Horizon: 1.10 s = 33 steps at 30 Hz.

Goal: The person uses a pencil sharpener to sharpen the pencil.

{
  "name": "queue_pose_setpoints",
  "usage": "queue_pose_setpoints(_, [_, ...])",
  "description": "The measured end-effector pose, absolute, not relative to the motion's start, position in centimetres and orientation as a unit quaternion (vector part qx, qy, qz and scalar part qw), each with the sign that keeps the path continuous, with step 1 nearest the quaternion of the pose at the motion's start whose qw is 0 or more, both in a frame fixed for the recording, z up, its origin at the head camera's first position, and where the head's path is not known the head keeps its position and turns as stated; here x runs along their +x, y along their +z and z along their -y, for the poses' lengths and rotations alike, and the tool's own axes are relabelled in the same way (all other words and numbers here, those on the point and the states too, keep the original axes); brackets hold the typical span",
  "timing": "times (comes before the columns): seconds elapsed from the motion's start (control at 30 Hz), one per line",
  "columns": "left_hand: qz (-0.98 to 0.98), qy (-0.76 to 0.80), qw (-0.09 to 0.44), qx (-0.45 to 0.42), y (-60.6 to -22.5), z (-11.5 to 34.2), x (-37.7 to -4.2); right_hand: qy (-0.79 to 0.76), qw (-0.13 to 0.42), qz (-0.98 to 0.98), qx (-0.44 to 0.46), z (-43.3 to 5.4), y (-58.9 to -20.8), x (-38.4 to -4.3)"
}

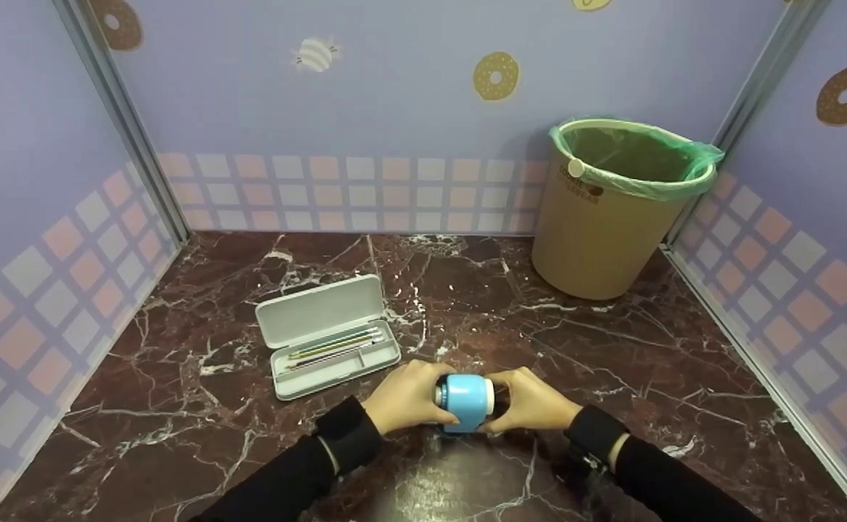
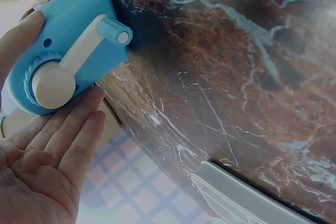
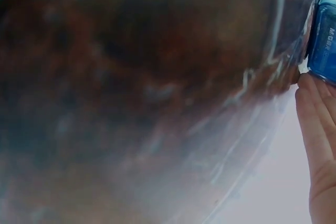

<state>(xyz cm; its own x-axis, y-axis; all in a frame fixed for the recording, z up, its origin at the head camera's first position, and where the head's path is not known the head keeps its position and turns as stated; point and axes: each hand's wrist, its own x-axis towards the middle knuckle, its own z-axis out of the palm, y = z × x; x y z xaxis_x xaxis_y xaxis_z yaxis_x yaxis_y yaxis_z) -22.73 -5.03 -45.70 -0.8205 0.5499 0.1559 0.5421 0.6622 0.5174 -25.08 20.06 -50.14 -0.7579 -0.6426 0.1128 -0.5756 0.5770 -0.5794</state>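
A light blue crank pencil sharpener stands on the dark marbled tabletop, between my two hands. My left hand holds it from the left, thumb on the near side and fingers on the far side. From the right, my right hand grips it in the same way. The left wrist view shows the sharpener's white crank with a blue knob, facing the left palm. A see-through blue drawer appears at the edge of the right wrist view, beside the right fingers.
Left of the hands lies an opened white pencil case with several pencils inside. At the back right stands a beige trash bin with a green liner. Patterned walls enclose the table at the back and sides.
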Motion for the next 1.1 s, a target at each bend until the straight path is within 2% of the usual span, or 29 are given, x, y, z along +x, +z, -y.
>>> queue_pose_setpoints(1.1, [-0.914, 0.273, 0.016, 0.299, -45.73, 4.97, -22.95, -0.338, 0.082, -0.870, -0.348, -20.67, -50.09, -24.92])
